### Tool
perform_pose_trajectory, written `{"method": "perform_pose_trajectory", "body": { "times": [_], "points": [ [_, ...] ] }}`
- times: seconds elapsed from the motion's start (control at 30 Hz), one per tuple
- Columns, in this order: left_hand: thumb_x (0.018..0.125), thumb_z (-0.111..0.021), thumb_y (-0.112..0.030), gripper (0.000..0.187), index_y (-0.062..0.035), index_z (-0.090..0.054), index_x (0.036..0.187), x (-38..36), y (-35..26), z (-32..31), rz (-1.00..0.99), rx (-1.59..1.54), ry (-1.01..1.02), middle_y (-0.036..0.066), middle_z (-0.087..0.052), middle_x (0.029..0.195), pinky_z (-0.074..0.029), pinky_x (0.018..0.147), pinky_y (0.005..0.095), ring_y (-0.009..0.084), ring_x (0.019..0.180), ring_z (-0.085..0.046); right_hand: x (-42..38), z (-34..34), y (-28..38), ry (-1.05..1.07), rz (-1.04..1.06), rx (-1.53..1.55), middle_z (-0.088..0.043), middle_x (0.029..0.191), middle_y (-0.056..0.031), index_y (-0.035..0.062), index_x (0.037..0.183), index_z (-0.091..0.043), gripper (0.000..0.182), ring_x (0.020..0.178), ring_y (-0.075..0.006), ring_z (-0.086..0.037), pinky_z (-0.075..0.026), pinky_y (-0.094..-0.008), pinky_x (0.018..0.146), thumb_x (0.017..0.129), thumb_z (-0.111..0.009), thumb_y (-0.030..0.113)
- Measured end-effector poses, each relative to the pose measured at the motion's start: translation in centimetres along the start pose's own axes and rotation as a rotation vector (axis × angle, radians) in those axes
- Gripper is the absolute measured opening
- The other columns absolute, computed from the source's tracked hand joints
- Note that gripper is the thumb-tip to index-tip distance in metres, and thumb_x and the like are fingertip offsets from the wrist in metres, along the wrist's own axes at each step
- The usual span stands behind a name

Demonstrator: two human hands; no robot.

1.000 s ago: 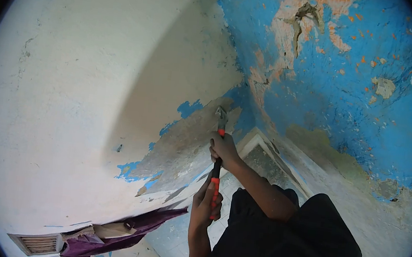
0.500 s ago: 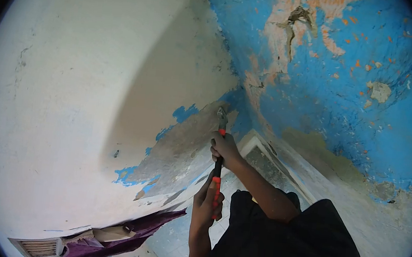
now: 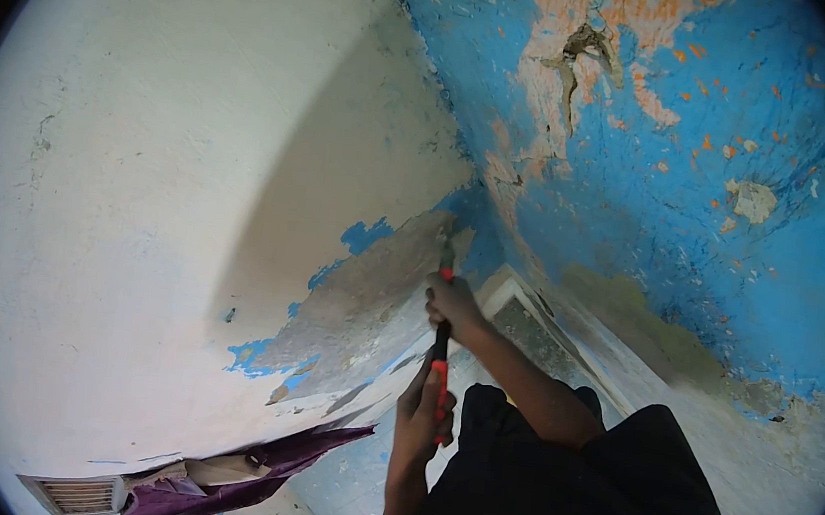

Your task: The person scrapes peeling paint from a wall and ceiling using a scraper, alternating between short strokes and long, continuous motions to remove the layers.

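Observation:
A hammer (image 3: 441, 343) with a red and black handle reaches up to the wall corner, its metal head blurred against the scraped patch. My right hand (image 3: 453, 304) is closed round the upper handle, just below the head. Lower down, my left hand (image 3: 423, 412) grips the red end of the same handle. Around the head, the pale wall (image 3: 159, 181) has lost its paint, leaving a bare grey plaster patch (image 3: 353, 297) edged with blue flakes.
A blue wall (image 3: 632, 180) with peeling paint and a broken hole rises on the right. A white frame (image 3: 507, 290) stands low in the corner. At bottom left are a vent grille (image 3: 76, 497) and purple cloth (image 3: 226, 499). Pale floor tiles (image 3: 348, 487) lie below.
The hammer and both hands have shifted slightly down and to the right, the head drawing down a little along the scraped patch. Both hands keep their hold on the handle.

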State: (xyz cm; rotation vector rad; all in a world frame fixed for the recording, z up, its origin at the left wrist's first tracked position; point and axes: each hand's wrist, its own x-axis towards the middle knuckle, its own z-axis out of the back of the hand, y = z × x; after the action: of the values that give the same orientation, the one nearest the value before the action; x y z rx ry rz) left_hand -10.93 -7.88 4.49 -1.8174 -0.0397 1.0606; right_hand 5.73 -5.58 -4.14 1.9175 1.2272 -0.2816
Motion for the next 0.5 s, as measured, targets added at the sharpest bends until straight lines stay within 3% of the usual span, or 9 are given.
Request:
{"method": "perform_pose_trajectory", "body": {
  "times": [0.5],
  "points": [
    [0.096, -0.046, -0.035, 0.051, -0.0155, -0.033, 0.142, 0.3, 1.1, 2.2, 0.011, -0.015, -0.016, -0.002, -0.041, 0.061, -0.026, 0.032, 0.0203, 0.0043, 0.039, -0.034, 0.1, -0.3, -2.1, 0.002, 0.026, -0.028, -0.033, 0.048, 0.0019, 0.012, 0.063, -0.038, 0.03, 0.035, -0.0116, -0.036, -0.033, -0.0306, 0.036, 0.087, -0.052, 0.024]
  ]
}}
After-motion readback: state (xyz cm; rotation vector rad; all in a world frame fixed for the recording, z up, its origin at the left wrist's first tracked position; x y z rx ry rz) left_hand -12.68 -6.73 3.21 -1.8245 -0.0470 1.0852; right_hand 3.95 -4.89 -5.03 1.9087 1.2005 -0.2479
